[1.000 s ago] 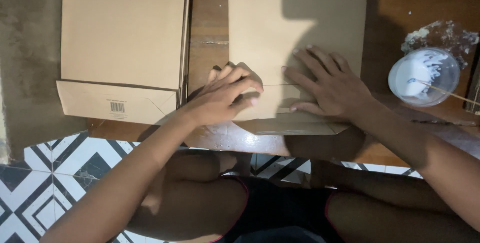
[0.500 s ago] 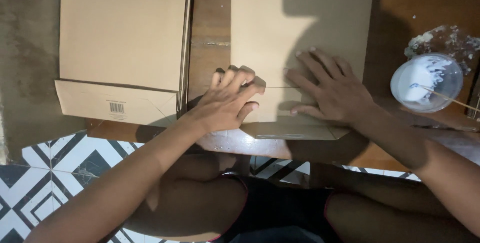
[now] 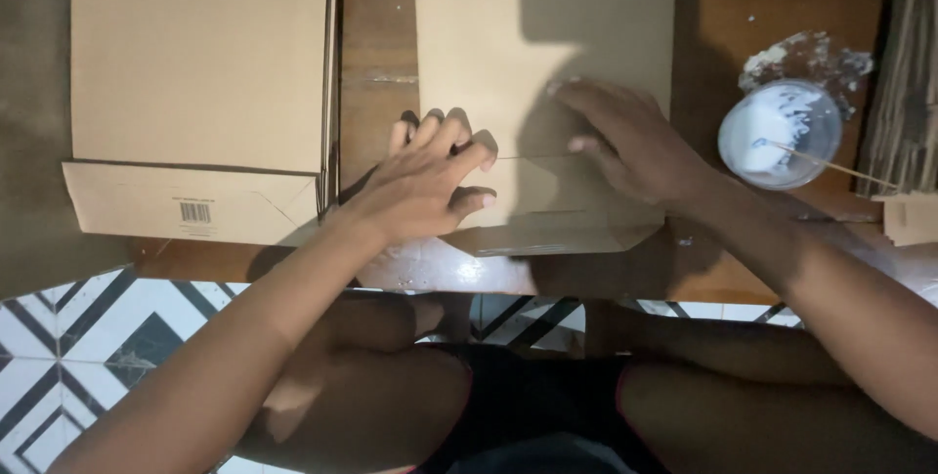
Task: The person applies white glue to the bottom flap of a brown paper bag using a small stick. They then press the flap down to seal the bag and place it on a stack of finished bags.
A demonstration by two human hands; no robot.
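Both palms flat and fingers spread, left hand (image 3: 420, 186) and right hand (image 3: 635, 147) pressing the folded cardboard sheet (image 3: 542, 73) beneath them on the wooden table (image 3: 376, 44), best kept firm along the near flap; glue cup (image 3: 779, 132) just right of the right hand.

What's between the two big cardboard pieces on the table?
Only a bare strip of wooden table, seen in the head view. Lower down, the left hand reaches across it onto the middle cardboard; the stacked cardboard lies left.
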